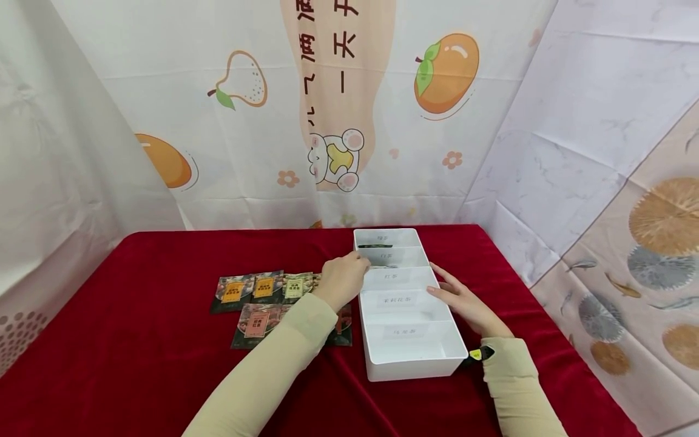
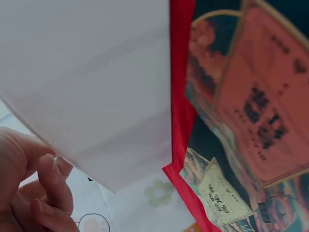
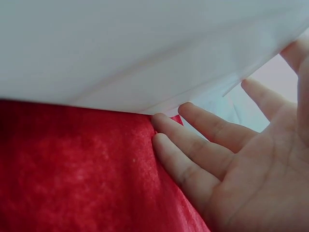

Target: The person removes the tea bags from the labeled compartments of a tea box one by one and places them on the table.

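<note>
A long white box with several labelled compartments stands on the table. My left hand reaches over its left rim, fingertips at the end of a thin sachet standing in the second compartment from the back. In the left wrist view the fingers are bent beside the box's wall; whether they pinch the sachet I cannot tell. Another dark sachet stands in the rearmost compartment. My right hand spreads its fingers along the box's right side, fingertips touching the wall.
Left of the box lie two rows of flat sachets: orange-labelled, yellow-labelled and pale green-labelled behind, pink-labelled in front, partly hidden by my left arm. Red cloth covers the table; a printed curtain hangs behind.
</note>
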Motion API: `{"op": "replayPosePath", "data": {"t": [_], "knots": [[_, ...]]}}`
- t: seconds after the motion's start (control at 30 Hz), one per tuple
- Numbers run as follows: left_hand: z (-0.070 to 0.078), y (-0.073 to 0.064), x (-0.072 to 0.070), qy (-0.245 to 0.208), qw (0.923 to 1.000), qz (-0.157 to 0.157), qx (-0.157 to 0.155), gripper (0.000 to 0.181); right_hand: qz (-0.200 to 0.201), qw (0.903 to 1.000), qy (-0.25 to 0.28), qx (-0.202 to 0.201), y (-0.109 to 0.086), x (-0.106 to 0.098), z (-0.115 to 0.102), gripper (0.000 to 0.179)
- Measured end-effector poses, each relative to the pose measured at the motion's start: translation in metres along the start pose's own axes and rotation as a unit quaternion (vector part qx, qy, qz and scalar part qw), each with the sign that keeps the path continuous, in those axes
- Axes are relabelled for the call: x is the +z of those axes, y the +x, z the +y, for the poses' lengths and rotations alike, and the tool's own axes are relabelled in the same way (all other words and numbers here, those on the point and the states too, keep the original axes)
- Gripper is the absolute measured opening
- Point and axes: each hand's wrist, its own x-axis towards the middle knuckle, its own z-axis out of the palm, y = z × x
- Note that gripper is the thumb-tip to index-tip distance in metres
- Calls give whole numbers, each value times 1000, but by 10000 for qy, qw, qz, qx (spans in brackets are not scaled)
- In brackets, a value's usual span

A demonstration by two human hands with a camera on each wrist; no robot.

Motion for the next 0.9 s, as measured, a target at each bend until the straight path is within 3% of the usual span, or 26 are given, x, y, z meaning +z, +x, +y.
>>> {"op": "replayPosePath", "data": {"t": [0.33, 0.53, 0.7, 0.9], "knots": [[1, -4, 1, -208, 9966, 789, 102, 15, 11, 10000, 8, -18, 1, 0, 2, 74], [2, -9, -8, -772, 9895, 1218, 118, 16, 31, 10000, 33, -39, 1, 1, 3, 73], [3, -17, -20, -1492, 9756, 1610, 7, 16, 25, 9999, 88, -55, 1, 1, 3, 73], [2, -27, -38, -2126, 9544, 2093, 107, 17, 50, 10000, 38, -68, 1, 1, 3, 73]]}}
